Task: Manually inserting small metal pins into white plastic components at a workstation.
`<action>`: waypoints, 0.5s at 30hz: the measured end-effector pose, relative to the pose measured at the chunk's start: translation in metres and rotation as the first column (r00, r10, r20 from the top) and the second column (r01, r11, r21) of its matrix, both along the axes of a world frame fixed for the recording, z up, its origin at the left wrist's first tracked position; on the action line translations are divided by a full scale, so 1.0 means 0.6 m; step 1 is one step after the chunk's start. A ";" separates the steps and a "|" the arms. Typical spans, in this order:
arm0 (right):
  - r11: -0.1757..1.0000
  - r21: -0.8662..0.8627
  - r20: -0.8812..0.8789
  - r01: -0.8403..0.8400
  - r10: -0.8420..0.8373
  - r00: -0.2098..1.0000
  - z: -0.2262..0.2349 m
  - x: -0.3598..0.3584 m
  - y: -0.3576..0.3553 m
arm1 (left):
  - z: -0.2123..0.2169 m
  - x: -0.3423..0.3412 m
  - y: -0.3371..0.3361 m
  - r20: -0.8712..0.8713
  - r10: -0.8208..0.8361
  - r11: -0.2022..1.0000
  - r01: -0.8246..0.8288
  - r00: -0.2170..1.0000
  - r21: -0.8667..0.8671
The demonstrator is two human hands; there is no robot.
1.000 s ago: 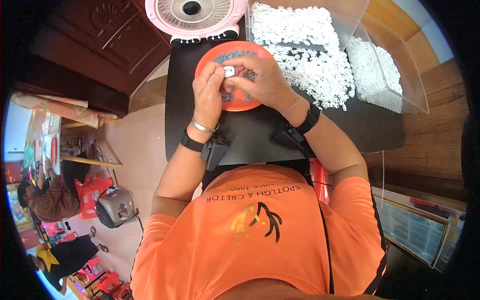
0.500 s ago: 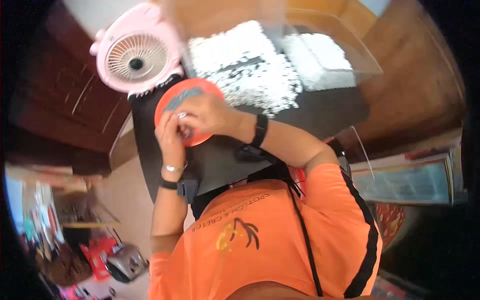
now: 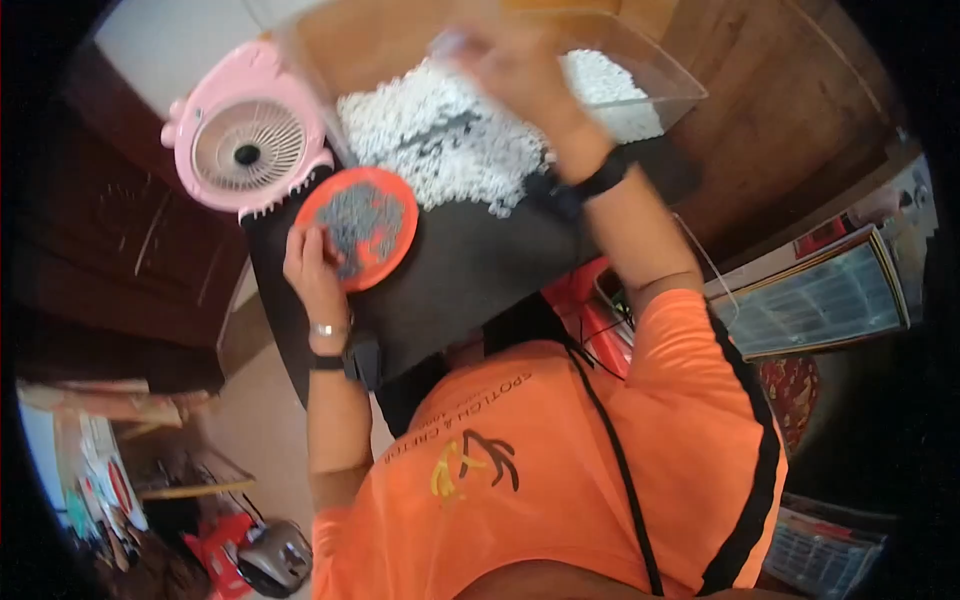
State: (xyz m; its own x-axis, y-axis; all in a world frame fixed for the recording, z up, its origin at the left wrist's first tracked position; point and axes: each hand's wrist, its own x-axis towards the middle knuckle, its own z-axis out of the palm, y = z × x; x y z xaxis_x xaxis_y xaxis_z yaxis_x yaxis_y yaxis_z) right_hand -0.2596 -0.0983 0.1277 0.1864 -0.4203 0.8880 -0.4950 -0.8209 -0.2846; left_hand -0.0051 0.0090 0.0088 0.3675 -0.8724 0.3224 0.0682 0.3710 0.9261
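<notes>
A round orange-red plate (image 3: 405,240) sits at the left part of the black table, with small grey pieces (image 3: 355,215) scattered across it. My left hand (image 3: 312,268) is at the plate's left side, its fingers bent together over the rim beside the grey pieces; what lies between them is hidden. Blurred by motion, my right hand (image 3: 520,75) is up over a wide spread of small white ring-like pieces (image 3: 450,160) at the back of the table. Its fingers are smeared, so whether anything is in them does not show.
A pink fan (image 3: 245,145) stands at the table's back left, beside the plate. Behind the white pieces is a clear plastic box (image 3: 680,95) with more white pieces. The black tabletop (image 3: 450,260) ends close to my body. Brown wooden panels flank both sides.
My right hand has left the plate and swung up and right over the white pieces, uncovering the grey ones. My left hand stays at the plate. The whole view has shifted slightly.
</notes>
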 end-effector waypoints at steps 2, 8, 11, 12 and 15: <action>0.930 0.351 0.030 0.109 -0.127 0.991 0.027 -0.084 -0.050 | -0.004 0.004 -0.009 0.014 0.030 0.999 -0.030 0.999 0.037; 0.740 -0.430 -0.174 0.517 -0.629 0.757 -0.002 -0.127 -0.051 | -0.011 0.009 -0.023 0.106 0.034 0.999 -0.035 0.994 0.004; 0.987 -0.050 -0.199 0.150 -0.157 0.967 -0.063 -0.031 -0.039 | -0.022 0.018 -0.019 0.132 0.046 0.999 -0.047 0.990 0.005; 0.941 0.285 -0.414 0.180 -0.049 0.909 -0.092 -0.023 -0.034 | -0.022 0.019 -0.017 0.170 0.060 0.998 -0.061 0.984 0.001; 0.876 0.434 -0.671 0.209 0.160 0.724 -0.146 0.007 -0.054 | -0.025 0.015 -0.022 0.180 0.036 0.999 -0.039 0.983 0.014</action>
